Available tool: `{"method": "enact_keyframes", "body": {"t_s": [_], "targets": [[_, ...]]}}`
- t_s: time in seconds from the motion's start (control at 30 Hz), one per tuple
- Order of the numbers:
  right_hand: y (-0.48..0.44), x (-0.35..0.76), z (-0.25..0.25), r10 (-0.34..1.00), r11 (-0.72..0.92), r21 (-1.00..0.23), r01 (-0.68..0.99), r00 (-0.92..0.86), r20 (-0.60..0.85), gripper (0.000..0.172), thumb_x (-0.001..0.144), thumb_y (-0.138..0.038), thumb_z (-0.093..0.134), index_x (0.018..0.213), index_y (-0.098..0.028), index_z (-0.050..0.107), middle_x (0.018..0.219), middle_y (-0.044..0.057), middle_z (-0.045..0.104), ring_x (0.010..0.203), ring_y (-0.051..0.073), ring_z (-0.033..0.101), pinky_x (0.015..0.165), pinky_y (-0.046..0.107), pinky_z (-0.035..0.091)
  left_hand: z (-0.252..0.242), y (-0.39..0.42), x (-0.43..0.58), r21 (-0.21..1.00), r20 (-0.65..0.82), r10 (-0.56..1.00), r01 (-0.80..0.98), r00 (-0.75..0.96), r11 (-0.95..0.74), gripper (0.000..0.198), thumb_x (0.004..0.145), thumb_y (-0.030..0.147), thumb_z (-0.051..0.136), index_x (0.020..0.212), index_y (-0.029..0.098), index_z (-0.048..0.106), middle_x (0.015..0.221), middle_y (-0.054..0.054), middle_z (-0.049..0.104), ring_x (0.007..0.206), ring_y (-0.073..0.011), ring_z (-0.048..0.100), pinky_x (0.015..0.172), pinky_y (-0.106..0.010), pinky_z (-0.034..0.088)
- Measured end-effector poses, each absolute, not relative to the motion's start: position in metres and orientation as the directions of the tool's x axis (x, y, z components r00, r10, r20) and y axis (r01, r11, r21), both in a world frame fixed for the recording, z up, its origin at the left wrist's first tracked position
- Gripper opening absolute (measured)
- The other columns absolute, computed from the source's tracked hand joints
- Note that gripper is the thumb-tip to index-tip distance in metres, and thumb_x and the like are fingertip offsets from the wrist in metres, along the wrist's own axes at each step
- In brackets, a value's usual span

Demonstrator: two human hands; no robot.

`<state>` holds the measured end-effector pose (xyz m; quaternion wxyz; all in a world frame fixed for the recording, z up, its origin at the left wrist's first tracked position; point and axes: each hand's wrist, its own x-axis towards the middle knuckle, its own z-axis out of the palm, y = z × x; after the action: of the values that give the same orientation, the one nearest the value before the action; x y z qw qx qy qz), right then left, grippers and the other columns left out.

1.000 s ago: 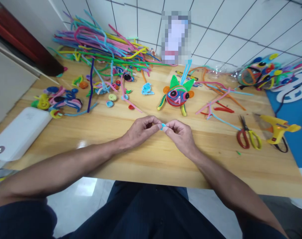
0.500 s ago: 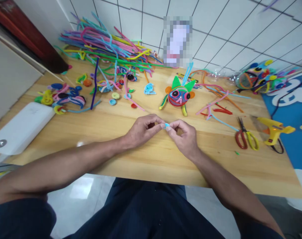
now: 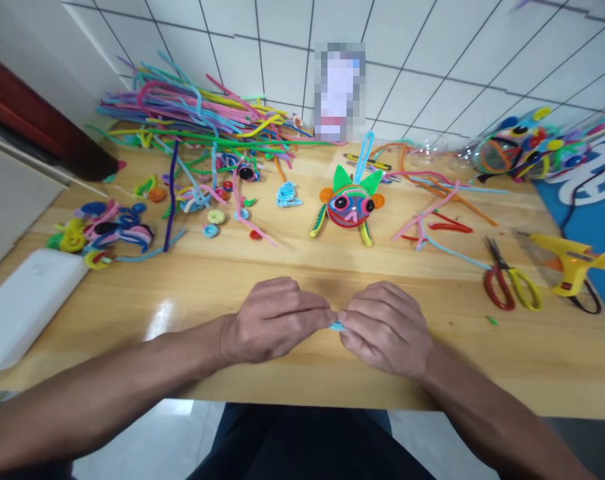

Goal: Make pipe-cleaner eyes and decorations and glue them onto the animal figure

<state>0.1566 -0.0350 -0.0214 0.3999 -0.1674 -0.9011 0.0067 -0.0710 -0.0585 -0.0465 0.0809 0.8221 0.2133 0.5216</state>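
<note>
A small light-blue pipe cleaner piece (image 3: 337, 326) is pinched between my two hands over the front of the wooden table. My left hand (image 3: 282, 321) grips its left side with thumb and fingers pressed together. From the right, my right hand (image 3: 387, 328) holds the other side, its fingers curled. Most of the piece is hidden by the fingertips. Beyond the hands stands a round pipe cleaner creature (image 3: 351, 207) with green ears, black eyes, orange coils and yellow-green legs. A tangled light-blue pipe cleaner (image 3: 288, 195) lies left of it.
A heap of coloured pipe cleaners (image 3: 192, 110) lies at the back left, near a blurred-out phone (image 3: 338, 90). Scissors (image 3: 505, 283) and a yellow glue gun (image 3: 567, 260) lie at right. A white power bank (image 3: 32, 300) sits at left. Finished-looking figures (image 3: 527, 150) stand back right.
Both hands have come nearer to my body, still pinching the light-blue piece, and their backs now face up more. The camera view has shifted, so the table items sit slightly lower.
</note>
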Motion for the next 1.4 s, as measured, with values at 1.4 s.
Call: {"method": "enact_keyframes", "body": {"t_s": [1.4], "targets": [[-0.024,0.141,-0.051,0.816,0.539,-0.758,0.368,-0.452,0.360,0.012,0.094,-0.017,0.063,0.083,-0.023,0.060,0.073,-0.002,0.065,0.066,0.013,0.061,0.063,0.028,0.048,-0.057,-0.051,-0.057,0.994,0.048,0.991,0.088,0.122,-0.059,0.023,0.094,0.035,0.072,0.084,0.014,0.074,0.071,-0.002,0.070,0.063,-0.0107,0.058,0.061,-0.023,0.046]]}}
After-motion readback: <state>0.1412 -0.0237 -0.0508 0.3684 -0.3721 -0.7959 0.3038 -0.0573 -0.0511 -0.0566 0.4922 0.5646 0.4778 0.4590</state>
